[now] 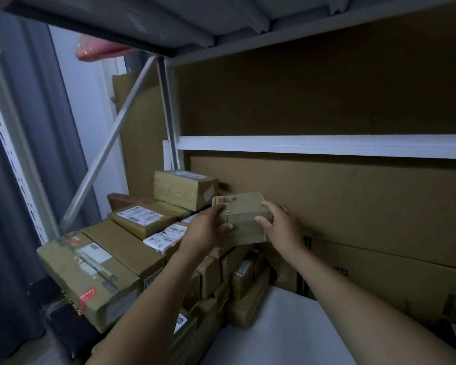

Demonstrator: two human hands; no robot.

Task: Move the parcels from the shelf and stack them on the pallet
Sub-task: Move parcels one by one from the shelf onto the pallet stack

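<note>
A small brown cardboard parcel point(244, 218) with a printed label on its top is held in the air above a heap of parcels on the white shelf point(279, 327). My left hand point(206, 229) grips its left end, thumb on the front face. My right hand point(281, 222) grips its right end, fingers over the top edge. Below and to the left lie several taped brown parcels, among them a large one point(90, 275) at the front left and a smaller one point(184, 189) on top at the back. No pallet is in view.
Flat cardboard sheets point(353, 206) line the back of the shelf. A white cross beam point(324, 146) runs above the parcels, and a diagonal metal brace point(111, 143) stands at the left. The upper shelf deck point(221, 19) hangs overhead. A grey curtain point(16, 180) is at far left.
</note>
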